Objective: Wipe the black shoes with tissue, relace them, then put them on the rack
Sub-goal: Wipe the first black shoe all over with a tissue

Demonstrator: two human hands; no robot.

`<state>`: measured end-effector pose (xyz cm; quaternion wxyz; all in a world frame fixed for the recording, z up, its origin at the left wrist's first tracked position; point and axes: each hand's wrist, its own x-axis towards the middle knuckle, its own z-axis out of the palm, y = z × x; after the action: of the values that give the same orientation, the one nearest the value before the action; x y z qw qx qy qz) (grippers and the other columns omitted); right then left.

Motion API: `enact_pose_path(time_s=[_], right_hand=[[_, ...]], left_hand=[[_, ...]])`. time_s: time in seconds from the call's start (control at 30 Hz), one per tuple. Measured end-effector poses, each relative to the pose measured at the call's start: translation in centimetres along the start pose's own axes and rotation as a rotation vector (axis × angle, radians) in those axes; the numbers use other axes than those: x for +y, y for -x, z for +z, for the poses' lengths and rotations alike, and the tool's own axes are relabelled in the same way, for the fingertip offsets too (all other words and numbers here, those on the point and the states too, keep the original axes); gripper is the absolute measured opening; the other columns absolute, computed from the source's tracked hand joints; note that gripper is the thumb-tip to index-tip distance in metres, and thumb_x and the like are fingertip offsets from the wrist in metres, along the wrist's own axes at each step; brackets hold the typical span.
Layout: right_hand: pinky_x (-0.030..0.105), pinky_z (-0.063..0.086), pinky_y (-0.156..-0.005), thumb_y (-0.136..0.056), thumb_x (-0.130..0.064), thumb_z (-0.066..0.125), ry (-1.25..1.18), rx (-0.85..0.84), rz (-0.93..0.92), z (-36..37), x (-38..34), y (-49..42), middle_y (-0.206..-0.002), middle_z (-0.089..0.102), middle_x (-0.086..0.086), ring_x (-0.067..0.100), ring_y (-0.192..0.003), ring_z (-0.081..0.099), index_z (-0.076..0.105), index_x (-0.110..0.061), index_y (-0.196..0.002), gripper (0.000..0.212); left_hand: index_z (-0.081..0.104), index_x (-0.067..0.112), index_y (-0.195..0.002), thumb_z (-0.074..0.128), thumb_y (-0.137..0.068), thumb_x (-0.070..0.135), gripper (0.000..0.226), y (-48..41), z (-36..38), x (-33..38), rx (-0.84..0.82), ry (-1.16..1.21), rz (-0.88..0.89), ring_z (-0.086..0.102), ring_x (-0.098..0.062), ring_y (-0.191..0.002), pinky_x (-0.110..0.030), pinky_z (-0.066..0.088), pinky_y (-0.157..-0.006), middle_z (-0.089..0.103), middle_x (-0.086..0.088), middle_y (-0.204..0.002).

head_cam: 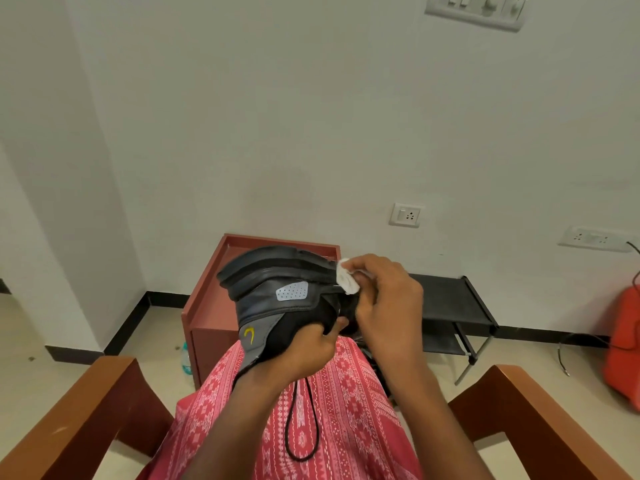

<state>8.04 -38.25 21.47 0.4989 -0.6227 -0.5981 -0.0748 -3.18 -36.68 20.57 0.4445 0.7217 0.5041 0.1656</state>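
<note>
At frame centre, the left hand [304, 344] grips the shoe [277, 292] by its collar, sole up; the right hand [381, 299] pinches tissue [347, 279] against the sole edge. The shoe looks light and stiff-soled, its lace [304, 424] dangling. The rack [450, 303] stands right, against a white wall.

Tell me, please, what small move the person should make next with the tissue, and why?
Probably drag the tissue along the sole edge toward the far end. The right hand presses it only at the near end of the black shoe, which the left hand holds tilted sole-up, so most of the sole looks unwiped.
</note>
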Motion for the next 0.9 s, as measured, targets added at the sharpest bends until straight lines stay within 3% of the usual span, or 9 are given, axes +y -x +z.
enact_pose_path(time_s=[0.13, 0.2, 0.27, 0.33, 0.43, 0.5, 0.57, 0.73, 0.9], right_hand=[[0.033, 0.057, -0.084, -0.087, 0.006, 0.063, -0.004, -0.003, 0.092, -0.3, -0.1, 0.1, -0.095, 0.074, -0.002, 0.014, -0.091, 0.067, 0.076, -0.015, -0.099, 0.028], [0.027, 0.055, -0.087, -0.088, 0.004, 0.063, -0.061, 0.004, 0.052, 0.0, -1.4, 0.3, -0.097, 0.074, -0.006, 0.009, -0.094, 0.067, 0.077, -0.018, -0.101, 0.029], [0.023, 0.054, -0.089, -0.087, 0.004, 0.065, -0.127, 0.032, -0.003, 0.4, -2.7, 0.5, -0.099, 0.074, -0.009, 0.005, -0.096, 0.067, 0.077, -0.019, -0.101, 0.030], [0.021, 0.053, -0.090, -0.087, 0.005, 0.067, -0.192, 0.048, -0.039, 0.8, -3.3, 0.7, -0.100, 0.075, -0.010, 0.003, -0.098, 0.067, 0.078, -0.019, -0.101, 0.030], [0.015, 0.051, -0.089, -0.088, 0.005, 0.068, -0.212, 0.018, -0.077, 0.8, -2.5, 0.8, -0.102, 0.074, -0.011, 0.001, -0.099, 0.066, 0.077, -0.018, -0.103, 0.029], [0.007, 0.047, -0.086, -0.086, 0.005, 0.069, -0.069, 0.005, -0.059, 0.4, -0.9, 0.8, -0.102, 0.073, -0.009, 0.002, -0.096, 0.065, 0.077, -0.018, -0.104, 0.030], [0.002, 0.042, -0.079, -0.088, 0.004, 0.068, 0.056, -0.010, 0.054, -0.2, 1.1, 0.6, -0.102, 0.072, -0.001, 0.006, -0.093, 0.062, 0.075, -0.019, -0.103, 0.029], [0.008, 0.046, -0.080, -0.091, 0.002, 0.064, 0.055, 0.006, 0.205, -0.5, 2.5, 0.7, -0.106, 0.069, -0.001, 0.011, -0.098, 0.064, 0.070, -0.023, -0.107, 0.030], [0.021, 0.053, -0.095, -0.091, 0.000, 0.064, -0.168, -0.072, 0.102, -0.7, -0.6, 0.6, -0.110, 0.071, -0.013, -0.002, -0.106, 0.064, 0.072, -0.024, -0.117, 0.037]], left_hand=[[0.048, 0.006, -0.066, 0.038, -0.107, 0.022, 0.045, -0.1, 0.4, 0.2, 0.020, 0.021, 0.005, 0.045, -0.003, -0.040, -0.015, 0.035, -0.047, 0.043, -0.013, -0.058], [0.063, -0.005, -0.103, 0.036, -0.107, 0.010, 0.031, 0.0, 0.4, 0.3, 0.005, 0.005, 0.008, 0.060, -0.017, -0.079, -0.014, 0.032, -0.059, 0.065, -0.030, -0.099], [0.057, -0.010, -0.124, 0.037, -0.104, 0.001, 0.030, 0.5, 0.1, 0.3, 0.003, -0.030, 0.022, 0.058, -0.026, -0.099, -0.008, 0.029, -0.062, 0.060, -0.028, -0.126], [0.062, -0.008, -0.115, 0.040, -0.102, -0.001, 0.026, 0.4, -0.2, -0.1, -0.004, -0.019, 0.045, 0.057, -0.018, -0.082, -0.011, 0.035, -0.058, 0.062, -0.030, -0.116], [0.062, -0.014, -0.115, 0.038, -0.106, 0.010, 0.035, 0.3, -0.5, -0.1, 0.037, -0.037, 0.015, 0.064, -0.029, -0.098, -0.022, 0.039, -0.069, 0.067, -0.029, -0.109], [0.064, -0.010, -0.086, 0.036, -0.108, 0.022, 0.047, 0.1, -0.5, -0.2, 0.053, -0.005, 0.011, 0.061, -0.004, -0.060, -0.017, 0.041, -0.056, 0.064, -0.011, -0.057], [0.040, 0.006, -0.054, 0.038, -0.106, 0.031, 0.058, 0.1, -0.6, 0.1, 0.055, 0.006, -0.023, 0.041, -0.002, -0.029, -0.014, 0.032, -0.041, 0.031, 0.006, -0.025], [0.028, 0.013, -0.048, 0.050, -0.101, 0.038, 0.062, 0.0, -0.9, 0.0, 0.050, 0.002, -0.017, 0.031, -0.008, -0.024, -0.015, 0.027, -0.036, 0.022, 0.008, -0.026], [0.048, 0.014, -0.059, 0.063, -0.095, 0.029, 0.042, 0.4, -1.2, -0.3, -0.013, 0.012, 0.080, 0.036, 0.000, -0.029, -0.009, 0.028, -0.037, 0.038, 0.015, -0.034]])
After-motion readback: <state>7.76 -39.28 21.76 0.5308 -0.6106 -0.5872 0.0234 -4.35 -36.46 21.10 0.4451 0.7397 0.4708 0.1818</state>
